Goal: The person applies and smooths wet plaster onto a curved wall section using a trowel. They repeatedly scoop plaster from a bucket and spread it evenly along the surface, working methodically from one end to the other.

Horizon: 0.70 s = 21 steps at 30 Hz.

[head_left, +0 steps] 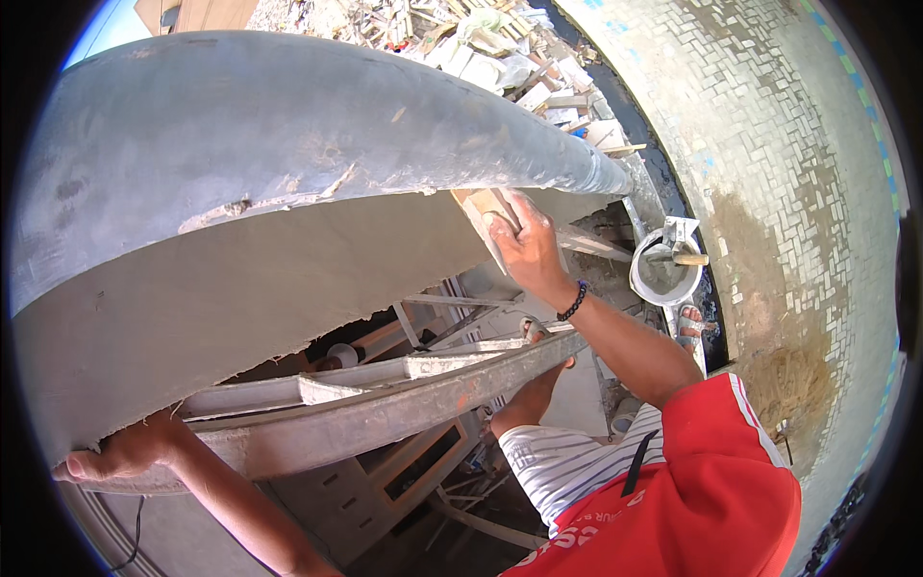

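Observation:
My right hand (524, 245) is closed round a pale wooden float (475, 213). The float touches the grey plastered face (317, 264), just under the smooth rounded ledge (327, 115). At the lower left, my left hand (120, 450) lies along the rough lower edge of that face, by a metal beam (356, 423). Its thumb is stretched out and the other fingers are partly hidden. Wet-looking plaster clings in a ragged line along the ledge's lower edge.
A white bucket (642, 290) with grey mix and a wooden-handled tool (690, 260) stands at the right, near my sandalled foot (689, 322). Below the beam is a deep drop with framing. Rubble (519, 72) lies beyond the ledge; paving (760, 125) runs far below.

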Tool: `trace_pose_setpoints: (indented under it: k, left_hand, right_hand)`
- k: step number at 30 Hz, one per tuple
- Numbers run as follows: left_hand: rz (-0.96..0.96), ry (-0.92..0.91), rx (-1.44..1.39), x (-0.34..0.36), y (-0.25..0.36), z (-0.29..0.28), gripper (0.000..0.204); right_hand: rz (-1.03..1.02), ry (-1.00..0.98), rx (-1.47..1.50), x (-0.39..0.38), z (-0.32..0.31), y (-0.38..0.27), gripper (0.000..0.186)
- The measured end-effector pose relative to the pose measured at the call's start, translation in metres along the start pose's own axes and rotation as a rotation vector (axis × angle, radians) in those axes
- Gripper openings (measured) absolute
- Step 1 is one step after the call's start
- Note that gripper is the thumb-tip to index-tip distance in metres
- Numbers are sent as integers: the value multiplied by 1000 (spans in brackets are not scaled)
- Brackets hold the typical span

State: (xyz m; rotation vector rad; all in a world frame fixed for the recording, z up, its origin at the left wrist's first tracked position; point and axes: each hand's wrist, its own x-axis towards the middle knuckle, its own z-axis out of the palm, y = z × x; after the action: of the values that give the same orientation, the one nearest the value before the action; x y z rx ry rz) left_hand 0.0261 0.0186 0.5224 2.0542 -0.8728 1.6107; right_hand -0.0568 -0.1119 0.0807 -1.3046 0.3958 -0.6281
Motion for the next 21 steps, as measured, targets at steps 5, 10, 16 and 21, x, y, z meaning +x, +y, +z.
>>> trace_pose_setpoints:
  k: [5, 10, 16, 21]
  left_hand:
    - [241, -61, 166, 0, 15, 2, 48]
    - [177, -72, 33, -6, 4, 7, 54]
    - [154, -37, -25, -8, 18, 17, 68]
    - [157, -17, 7, -12, 23, 17, 71]
  right_hand:
    - [527, -42, -296, 11, -21, 67, 40]
    - [125, 45, -47, -13, -1, -1, 41]
    - [473, -4, -265, 10, -16, 41, 43]
    - [-28, -8, -80, -26, -3, -26, 42]
